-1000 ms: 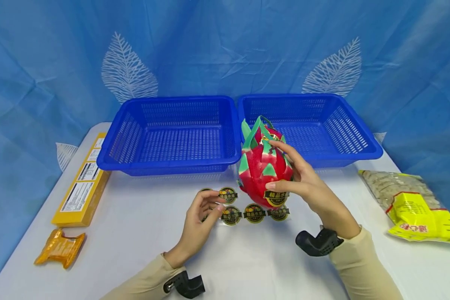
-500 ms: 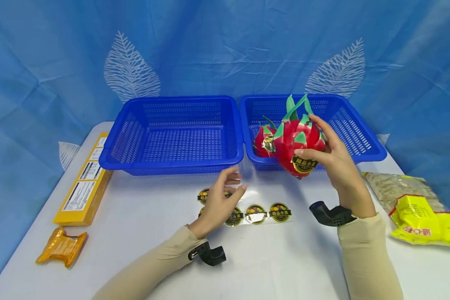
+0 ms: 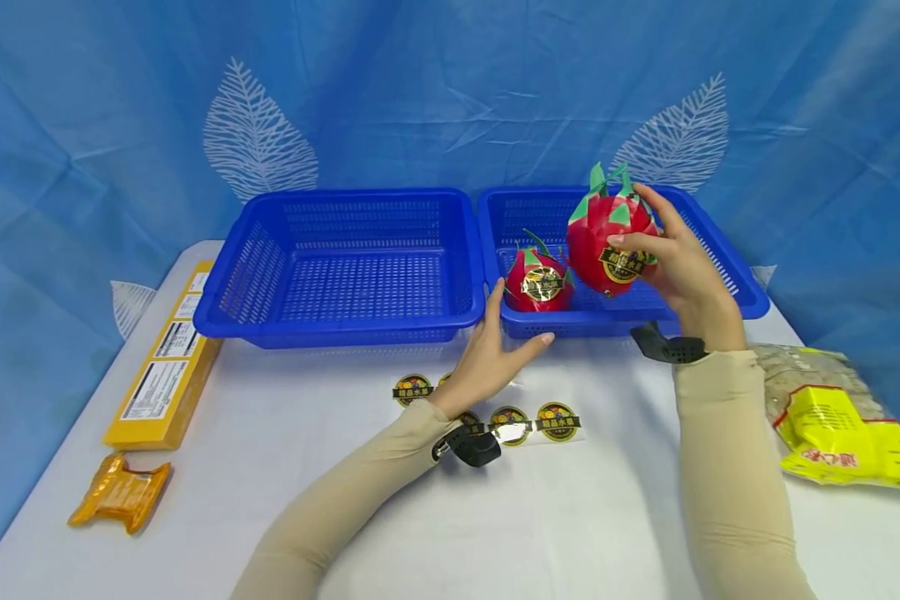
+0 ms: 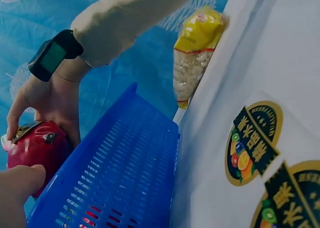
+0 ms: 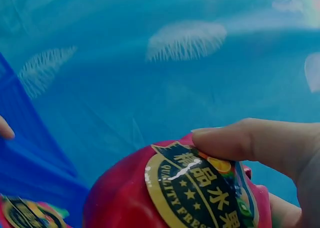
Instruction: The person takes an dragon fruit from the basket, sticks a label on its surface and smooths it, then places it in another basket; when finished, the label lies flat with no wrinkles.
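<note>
My right hand [image 3: 682, 262] grips a red dragon fruit [image 3: 592, 250] with green leaf tips, holding it above the right blue basket [image 3: 746, 304]. A round black-and-gold sticker [image 5: 200, 188] shows on that fruit near my thumb in the right wrist view. Another dragon fruit [image 3: 528, 304], also stickered, sits in the same basket at its front left corner. Beside that corner is my left hand [image 3: 487, 367], fingers extended by the front rim and thumb spread apart; nothing is in it. Whether its fingertips touch the rim is hard to tell.
A sheet of round stickers [image 3: 558, 422] lies below my left forearm. The left blue basket [image 3: 337, 329] stands alongside. At the left lie a yellow box [image 3: 157, 387] and an orange packet [image 3: 122, 496]; a yellow-and-clear bag [image 3: 832, 425] lies at the right.
My right hand has carried the dragon fruit from above the stickers up and right over the right basket. The left hand has left the stickers, reaching that basket's front left corner.
</note>
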The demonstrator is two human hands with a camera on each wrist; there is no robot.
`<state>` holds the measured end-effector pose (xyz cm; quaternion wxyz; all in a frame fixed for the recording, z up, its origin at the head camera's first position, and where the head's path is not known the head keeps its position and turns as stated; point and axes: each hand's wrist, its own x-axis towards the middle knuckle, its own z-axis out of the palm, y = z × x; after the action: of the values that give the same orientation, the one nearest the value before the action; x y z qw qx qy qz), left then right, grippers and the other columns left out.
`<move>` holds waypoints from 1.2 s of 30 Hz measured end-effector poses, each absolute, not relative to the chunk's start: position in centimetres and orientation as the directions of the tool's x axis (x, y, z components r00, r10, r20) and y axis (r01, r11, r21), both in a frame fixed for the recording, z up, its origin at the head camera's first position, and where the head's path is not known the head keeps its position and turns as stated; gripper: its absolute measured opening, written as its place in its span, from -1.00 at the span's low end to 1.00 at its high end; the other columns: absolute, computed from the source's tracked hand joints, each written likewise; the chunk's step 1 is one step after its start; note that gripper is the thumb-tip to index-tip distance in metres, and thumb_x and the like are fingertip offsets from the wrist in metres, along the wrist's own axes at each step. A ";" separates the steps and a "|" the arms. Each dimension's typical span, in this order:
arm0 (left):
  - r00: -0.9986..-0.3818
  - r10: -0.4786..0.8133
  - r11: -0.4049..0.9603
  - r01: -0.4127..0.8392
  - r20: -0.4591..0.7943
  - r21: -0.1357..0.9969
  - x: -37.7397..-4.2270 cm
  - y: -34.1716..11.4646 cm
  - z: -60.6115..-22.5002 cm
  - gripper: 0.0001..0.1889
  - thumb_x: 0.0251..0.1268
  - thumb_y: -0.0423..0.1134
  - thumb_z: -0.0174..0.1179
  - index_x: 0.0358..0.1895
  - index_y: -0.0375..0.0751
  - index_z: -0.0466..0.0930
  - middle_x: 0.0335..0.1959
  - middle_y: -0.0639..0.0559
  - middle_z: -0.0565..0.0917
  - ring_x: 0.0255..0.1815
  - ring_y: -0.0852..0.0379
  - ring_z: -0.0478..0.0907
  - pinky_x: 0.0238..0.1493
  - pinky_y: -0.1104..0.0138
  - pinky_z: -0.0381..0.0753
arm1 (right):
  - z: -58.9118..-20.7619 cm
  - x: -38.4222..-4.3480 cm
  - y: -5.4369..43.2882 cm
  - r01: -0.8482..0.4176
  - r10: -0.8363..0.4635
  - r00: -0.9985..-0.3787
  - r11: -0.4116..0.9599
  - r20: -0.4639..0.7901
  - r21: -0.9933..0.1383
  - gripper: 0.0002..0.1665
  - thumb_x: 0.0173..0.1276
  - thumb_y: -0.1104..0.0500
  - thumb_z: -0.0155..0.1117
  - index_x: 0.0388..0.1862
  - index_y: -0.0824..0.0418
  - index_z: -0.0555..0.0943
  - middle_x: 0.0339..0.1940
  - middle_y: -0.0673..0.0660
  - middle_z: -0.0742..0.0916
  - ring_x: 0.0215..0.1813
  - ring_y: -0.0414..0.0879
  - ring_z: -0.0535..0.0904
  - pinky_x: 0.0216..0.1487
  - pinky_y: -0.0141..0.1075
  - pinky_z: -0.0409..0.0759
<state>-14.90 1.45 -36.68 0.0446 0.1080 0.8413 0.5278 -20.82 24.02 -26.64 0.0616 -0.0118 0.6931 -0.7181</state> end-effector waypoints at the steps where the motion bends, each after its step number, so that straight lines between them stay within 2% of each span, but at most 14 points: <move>1: -0.975 0.221 0.418 0.128 0.036 0.900 -15.1 1.6 -36.7 0.00 0.04 0.30 0.10 0.39 0.34 -0.45 0.47 -0.02 -0.06 0.43 -0.07 0.03 0.32 -0.06 0.15 | -26.6 -21.3 24.3 0.096 -0.106 -0.990 -0.026 -0.092 -0.995 -0.15 0.18 0.19 0.26 0.35 -0.30 0.12 0.29 -0.05 0.24 0.19 -0.08 0.21 -0.23 -0.43 0.58; 6: -0.981 0.187 0.409 0.129 0.055 0.903 -15.9 2.3 -36.7 -0.02 0.12 0.27 0.05 0.42 0.18 -0.46 0.44 -0.16 0.02 0.36 -0.11 0.17 0.32 0.04 0.22 | -26.6 -23.5 25.4 0.213 -0.118 -0.971 -0.010 -0.210 -0.977 -0.15 0.20 0.12 0.25 0.34 -0.36 0.07 0.34 -0.07 0.17 0.22 -0.07 0.17 -0.27 -0.38 0.60; 8: -0.982 0.177 0.399 0.131 0.064 0.908 -16.1 2.6 -36.7 -0.03 0.14 0.23 0.05 0.42 0.15 -0.45 0.44 -0.17 0.02 0.37 -0.10 0.15 0.33 0.07 0.21 | -26.8 -24.3 25.8 0.259 -0.118 -0.959 0.007 -0.258 -0.966 -0.13 0.20 0.10 0.25 0.35 -0.38 0.04 0.36 -0.07 0.15 0.23 -0.07 0.15 -0.29 -0.36 0.60; 14: -0.983 0.169 0.375 0.135 0.075 0.917 -16.2 2.8 -36.6 -0.04 0.17 0.17 0.08 0.42 0.10 -0.43 0.43 -0.18 0.05 0.39 -0.06 0.12 0.36 0.11 0.18 | -28.2 -25.6 26.7 0.357 -0.126 -0.914 0.197 -0.385 -0.913 -0.08 0.22 -0.03 0.21 0.39 -0.39 -0.11 0.42 0.06 0.04 0.27 0.00 0.14 -0.24 -0.35 0.59; 19: -0.984 0.166 0.374 0.124 0.065 0.919 -16.0 2.7 -36.7 -0.04 0.15 0.18 0.08 0.42 0.11 -0.43 0.41 -0.19 0.10 0.37 -0.07 0.17 0.33 0.10 0.22 | -30.0 -25.7 27.0 0.364 -0.131 -0.891 0.367 -0.435 -0.856 0.02 0.19 -0.13 0.21 0.43 -0.29 -0.23 0.44 0.20 0.02 0.29 0.08 0.17 -0.10 -0.36 0.55; 29: -0.986 0.157 0.379 0.118 0.062 0.918 -16.0 2.6 -36.7 -0.04 0.14 0.17 0.11 0.42 0.13 -0.40 0.38 -0.23 0.16 0.31 -0.10 0.26 0.29 0.09 0.30 | -31.8 -25.4 26.8 0.341 -0.162 -0.866 0.498 -0.472 -0.797 0.16 0.19 -0.14 0.21 0.45 -0.07 -0.39 0.41 0.34 0.08 0.27 0.17 0.22 -0.06 -0.28 0.56; 33: -0.986 0.152 0.388 0.122 0.067 0.914 -16.0 2.6 -36.7 -0.04 0.14 0.17 0.11 0.42 0.13 -0.40 0.37 -0.24 0.19 0.29 -0.12 0.29 0.27 0.08 0.31 | -31.8 -25.4 26.8 0.316 -0.160 -0.864 0.566 -0.478 -0.761 0.19 0.19 -0.20 0.17 0.44 0.04 -0.44 0.40 0.40 0.07 0.28 0.21 0.21 0.08 -0.13 0.52; 36: -0.987 0.147 0.395 0.120 0.067 0.911 -16.1 2.6 -36.6 -0.04 0.13 0.17 0.11 0.42 0.13 -0.39 0.37 -0.23 0.20 0.28 -0.11 0.30 0.27 0.09 0.32 | -31.8 -25.4 26.8 0.301 -0.161 -0.862 0.601 -0.481 -0.740 0.21 0.18 -0.25 0.15 0.44 0.09 -0.44 0.40 0.43 0.05 0.31 0.27 0.16 0.22 0.04 0.38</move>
<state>-16.06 2.64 -36.63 0.0122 0.0800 0.8351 0.5441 -25.43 26.84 -31.76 0.2599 0.0410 0.8561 -0.4448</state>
